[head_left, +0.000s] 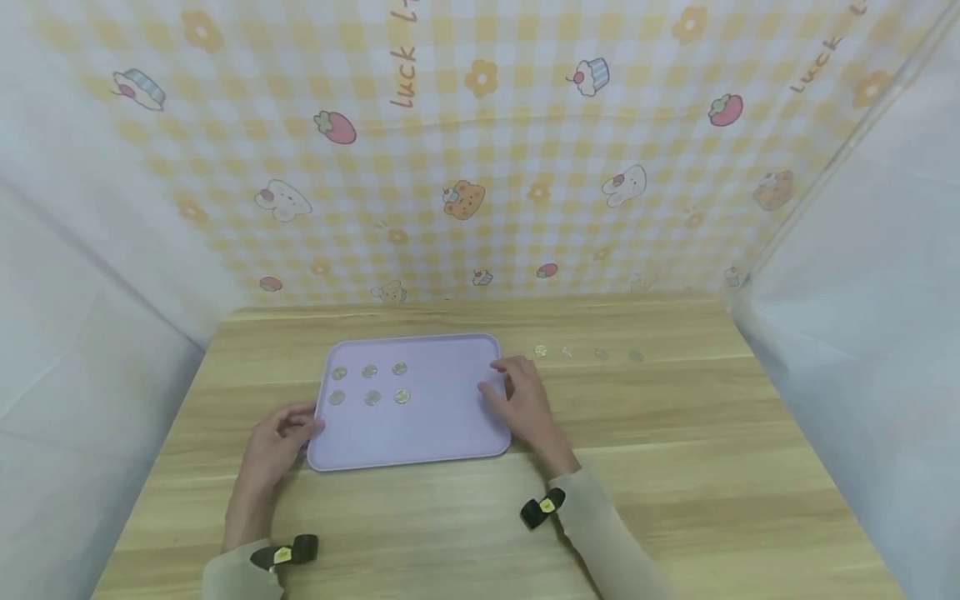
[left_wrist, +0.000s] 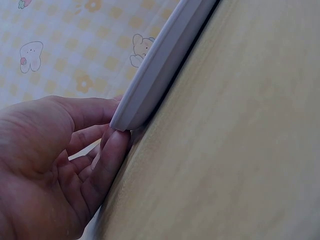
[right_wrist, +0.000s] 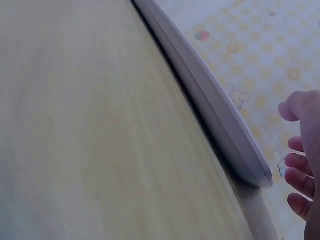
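A shallow lilac tray point(head_left: 450, 433) lies on the wooden table. Small round coins point(head_left: 372, 397) sit toward its left side in two rows of three. My left hand point(head_left: 277, 442) pinches the tray's left edge; in the left wrist view, the thumb of that hand point(left_wrist: 45, 160) is on the rim and fingers are beneath. Over the tray's right edge hovers my right hand point(head_left: 522, 402), its fingers loosely bent and parted from the thumb. The right wrist view has this hand point(right_wrist: 305, 155) apart from the rim, with nothing seen in its grasp.
Several more coins point(head_left: 567, 352) lie in a row on the table point(head_left: 675, 467), right of the tray. Behind stands a yellow checked cloth point(head_left: 540, 150) with cartoon prints. White sheets point(head_left: 862, 275) close off both sides. Each wrist carries a black strap point(head_left: 542, 508).
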